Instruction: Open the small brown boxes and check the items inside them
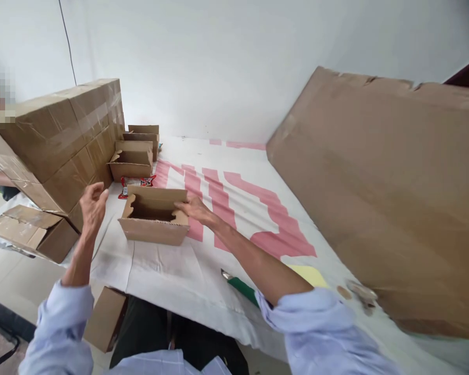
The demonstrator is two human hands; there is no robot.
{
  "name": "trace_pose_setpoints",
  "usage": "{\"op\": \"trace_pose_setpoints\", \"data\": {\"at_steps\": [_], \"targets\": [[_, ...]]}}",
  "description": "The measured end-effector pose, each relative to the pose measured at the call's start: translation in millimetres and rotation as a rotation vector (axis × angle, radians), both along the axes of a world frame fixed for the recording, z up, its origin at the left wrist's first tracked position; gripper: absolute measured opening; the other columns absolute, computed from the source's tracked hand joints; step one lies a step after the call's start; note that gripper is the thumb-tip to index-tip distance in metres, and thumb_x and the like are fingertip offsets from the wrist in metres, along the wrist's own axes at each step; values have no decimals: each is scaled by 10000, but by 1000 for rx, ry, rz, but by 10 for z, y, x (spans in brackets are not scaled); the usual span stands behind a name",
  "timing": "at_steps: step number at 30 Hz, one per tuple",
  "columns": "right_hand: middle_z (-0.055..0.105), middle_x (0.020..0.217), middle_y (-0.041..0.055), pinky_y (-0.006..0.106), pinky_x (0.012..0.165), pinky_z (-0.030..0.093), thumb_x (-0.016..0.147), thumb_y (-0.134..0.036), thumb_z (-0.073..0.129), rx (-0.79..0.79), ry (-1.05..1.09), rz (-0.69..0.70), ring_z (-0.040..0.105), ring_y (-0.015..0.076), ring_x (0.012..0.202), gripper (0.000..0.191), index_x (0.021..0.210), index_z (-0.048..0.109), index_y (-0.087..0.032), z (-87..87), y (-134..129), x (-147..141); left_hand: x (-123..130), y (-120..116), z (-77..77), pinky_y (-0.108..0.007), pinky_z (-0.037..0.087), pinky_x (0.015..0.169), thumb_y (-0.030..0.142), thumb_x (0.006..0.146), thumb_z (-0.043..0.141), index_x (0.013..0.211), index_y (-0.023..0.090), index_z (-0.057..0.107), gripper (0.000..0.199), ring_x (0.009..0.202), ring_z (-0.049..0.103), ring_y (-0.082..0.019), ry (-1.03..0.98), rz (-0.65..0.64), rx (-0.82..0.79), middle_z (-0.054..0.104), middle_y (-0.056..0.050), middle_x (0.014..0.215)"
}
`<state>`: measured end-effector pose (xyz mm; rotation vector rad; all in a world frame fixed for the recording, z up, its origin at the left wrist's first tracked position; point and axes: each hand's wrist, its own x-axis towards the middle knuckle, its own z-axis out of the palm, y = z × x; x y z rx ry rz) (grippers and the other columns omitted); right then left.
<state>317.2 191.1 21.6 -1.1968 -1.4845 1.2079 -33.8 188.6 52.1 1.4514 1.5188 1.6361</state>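
Note:
An open cardboard box point(154, 233) stands on the cloth-covered table in front of me, its flaps raised and its inside in shadow. My right hand point(195, 210) grips the box's right side, with the thumb over the edge and inside. To the left of the box, my left hand point(94, 204) is raised with loosely bent fingers, thumb apart, and nothing seen in it. Just behind the box lie red snack packets point(137, 182). Two more open boxes, a nearer one point(131, 171) and a farther one point(144, 129), stand in a row beyond them.
Taped cartons point(58, 140) are stacked along the left, with a smaller carton point(33, 229) below. A large cardboard sheet point(383, 198) leans at the right. A green-handled knife point(240, 288) lies under my right forearm. Another person is partly visible at far left.

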Motion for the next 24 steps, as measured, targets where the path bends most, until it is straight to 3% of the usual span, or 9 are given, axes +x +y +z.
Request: {"op": "trace_pose_setpoints", "data": {"at_steps": [2, 3, 6, 9, 12, 17, 20, 24], "targets": [[701, 671, 19, 301, 636, 558, 799, -462, 839, -5, 0, -1, 662, 202, 702, 300, 792, 709, -192, 35, 217, -225, 33, -497, -62, -367, 550, 988, 440, 926, 759, 1043, 255, 763, 219, 1032, 703, -240, 139, 51, 121, 764, -40, 1075], [712, 685, 23, 307, 656, 569, 811, -457, 832, -7, 0, -8, 671, 204, 716, 293, 817, 713, -189, 58, 314, -340, 91, -689, -129, -359, 562, 925, 441, 941, 736, 982, 261, 761, 186, 951, 702, -230, 196, 8, 111, 758, -30, 996], [780, 843, 47, 346, 788, 608, 860, -458, 792, 7, 1, -44, 719, 227, 859, 292, 950, 738, -186, 146, 514, -625, 346, -889, -406, -368, 565, 817, 442, 867, 796, 950, 273, 769, 190, 909, 721, -266, 370, -249, -148, 779, -48, 962], [808, 1133, 102, 406, 981, 596, 883, -448, 771, 36, -19, -104, 722, 271, 1114, 353, 1111, 743, -181, 220, 498, -690, 539, -589, -646, -398, 551, 846, 396, 776, 874, 998, 282, 768, 271, 964, 731, -324, 444, -274, -274, 802, -78, 972], [757, 1333, 174, 461, 1073, 570, 877, -447, 781, 46, -60, -151, 692, 311, 1246, 473, 1247, 725, -159, 217, 207, -466, 598, -129, -757, -418, 539, 903, 391, 797, 860, 979, 266, 747, 248, 1019, 729, -349, 510, -222, -342, 803, -91, 965], [767, 1330, 141, 482, 1125, 562, 895, -570, 760, 41, -113, -119, 719, 301, 1248, 559, 1316, 723, -204, 12, -739, 243, 606, 484, -761, -441, 540, 1001, 395, 918, 772, 1027, 231, 749, 198, 1088, 734, -337, 632, -222, -423, 800, -93, 1034], [793, 1237, 126, 481, 1028, 615, 891, -650, 723, -31, -144, -216, 766, 298, 1101, 562, 1250, 746, -217, -180, -1391, 640, 605, 818, -690, -457, 561, 1048, 382, 986, 743, 1104, 205, 748, 213, 1129, 726, -293, 673, -266, -434, 784, -89, 1128], [801, 1221, 144, 449, 911, 642, 903, -675, 656, -122, -301, -386, 772, 313, 1066, 552, 1201, 754, -220, -459, -2138, 1003, 645, 1232, -501, -501, 622, 1014, 420, 1038, 719, 1307, 167, 693, 371, 1169, 715, -271, 691, -357, -397, 711, -108, 1331]]}}
